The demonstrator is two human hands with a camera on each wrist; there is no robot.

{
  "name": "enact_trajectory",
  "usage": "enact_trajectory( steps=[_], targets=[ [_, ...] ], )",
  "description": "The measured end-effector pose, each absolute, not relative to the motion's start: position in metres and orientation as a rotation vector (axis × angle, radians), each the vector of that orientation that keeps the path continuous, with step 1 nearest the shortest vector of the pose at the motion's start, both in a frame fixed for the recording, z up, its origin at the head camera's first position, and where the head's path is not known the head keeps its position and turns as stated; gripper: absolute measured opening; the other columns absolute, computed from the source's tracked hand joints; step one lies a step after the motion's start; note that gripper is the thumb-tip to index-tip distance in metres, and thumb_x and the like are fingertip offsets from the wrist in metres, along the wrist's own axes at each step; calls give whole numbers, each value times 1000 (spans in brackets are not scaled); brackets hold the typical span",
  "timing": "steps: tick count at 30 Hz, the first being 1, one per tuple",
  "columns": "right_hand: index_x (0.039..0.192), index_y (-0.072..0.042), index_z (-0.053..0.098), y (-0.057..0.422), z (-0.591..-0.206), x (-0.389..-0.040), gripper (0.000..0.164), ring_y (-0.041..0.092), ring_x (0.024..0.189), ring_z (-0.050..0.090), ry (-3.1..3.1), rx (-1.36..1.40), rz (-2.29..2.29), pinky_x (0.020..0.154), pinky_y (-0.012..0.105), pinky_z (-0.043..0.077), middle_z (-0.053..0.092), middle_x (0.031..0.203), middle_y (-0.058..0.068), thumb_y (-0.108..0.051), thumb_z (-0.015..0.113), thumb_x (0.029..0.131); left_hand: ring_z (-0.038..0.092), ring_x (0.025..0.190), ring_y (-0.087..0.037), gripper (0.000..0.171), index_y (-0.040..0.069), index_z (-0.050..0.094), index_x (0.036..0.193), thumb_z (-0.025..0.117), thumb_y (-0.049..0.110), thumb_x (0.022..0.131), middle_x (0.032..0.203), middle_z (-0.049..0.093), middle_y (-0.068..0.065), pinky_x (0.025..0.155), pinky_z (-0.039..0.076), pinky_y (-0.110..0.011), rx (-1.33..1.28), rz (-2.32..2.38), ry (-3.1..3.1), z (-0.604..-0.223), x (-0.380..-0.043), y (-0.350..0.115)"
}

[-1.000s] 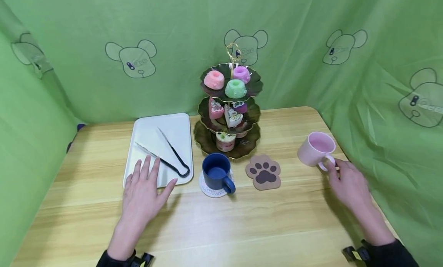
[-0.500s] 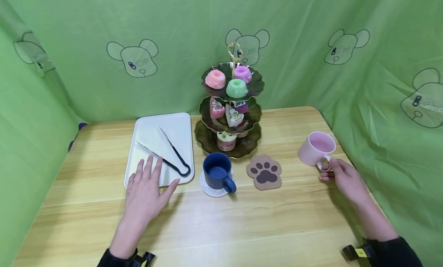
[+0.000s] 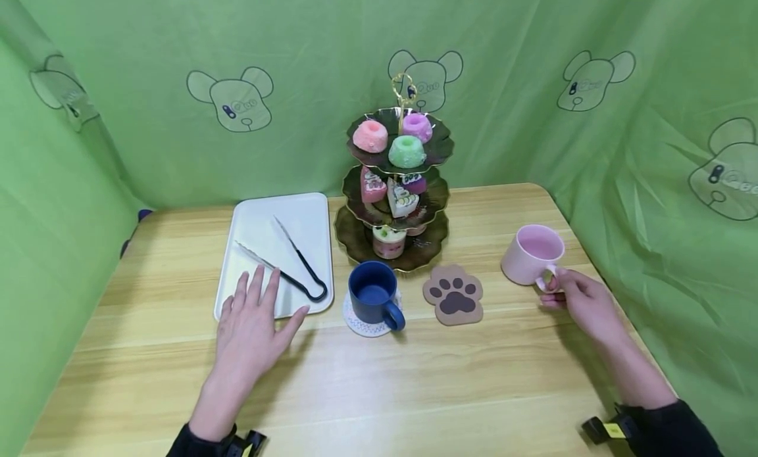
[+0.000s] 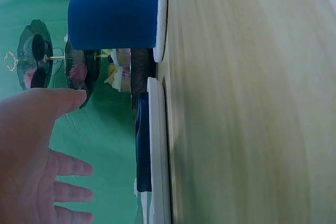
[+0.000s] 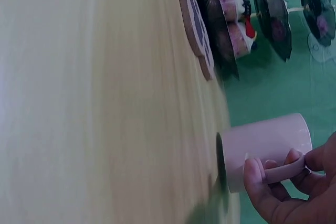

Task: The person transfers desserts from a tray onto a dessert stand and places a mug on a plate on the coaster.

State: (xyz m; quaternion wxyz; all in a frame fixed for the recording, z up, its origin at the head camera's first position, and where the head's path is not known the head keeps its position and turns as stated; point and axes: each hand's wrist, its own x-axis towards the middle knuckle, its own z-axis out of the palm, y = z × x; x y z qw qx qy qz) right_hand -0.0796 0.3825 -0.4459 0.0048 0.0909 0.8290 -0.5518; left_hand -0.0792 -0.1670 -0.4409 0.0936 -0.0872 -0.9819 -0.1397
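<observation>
At the right side of the table my right hand (image 3: 592, 312) pinches the handle of a pink mug (image 3: 522, 262). The right wrist view shows thumb and fingers round that handle, and the mug (image 5: 262, 142) upright; whether its base touches the table I cannot tell. My left hand (image 3: 247, 342), fingers straight and spread, is over the near edge of a white tray (image 3: 251, 223), holding nothing. Black-handled metal tongs (image 3: 318, 294) lie on the tray just beyond its fingertips. Between the hands are a brown paw-shaped coaster (image 3: 456, 303) and a blue mug (image 3: 370, 299) on a round white coaster (image 3: 355, 325).
Behind the blue mug rises a three-tier stand (image 3: 429, 243). Its top tier bears ring cakes (image 3: 406, 152), the middle tier cake slices (image 3: 403, 199), and the lowest a small round cake (image 3: 388, 243). A green curtain (image 3: 320, 82) surrounds the table (image 3: 414, 391).
My right hand's fingers have closed round the pink mug's handle, and the mug has shifted slightly left. The left hand keeps its place by the tray.
</observation>
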Motion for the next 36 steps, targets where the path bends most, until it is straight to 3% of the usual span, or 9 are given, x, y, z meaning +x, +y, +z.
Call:
enact_trajectory(
  steps=[11,27,36],
  targets=[
    [114,19,57,341,-424,-79,52,16,95,72,2563,90,-1693,87,30,62,61,114,31,-29,36,117,23,154,-52,89,3,39,162,55,66,102,169,27,-26,114,29,-75,-240,-415,-2912,-442,-77,-169],
    [109,15,59,303,-431,-70,37,25,94,73,2441,67,-1680,85,33,62,66,109,27,-16,40,116,25,153,-52,88,3,41,161,56,66,101,169,28,-26,114,28,-75,-238,-407,-2899,-442,-76,-166],
    [109,13,60,296,-438,-64,38,26,96,72,2432,86,-1660,86,31,62,66,109,25,-19,42,116,25,153,-52,88,4,41,161,55,66,101,168,29,-26,114,28,-75,-239,-402,-2906,-441,-76,-164]
  ],
)
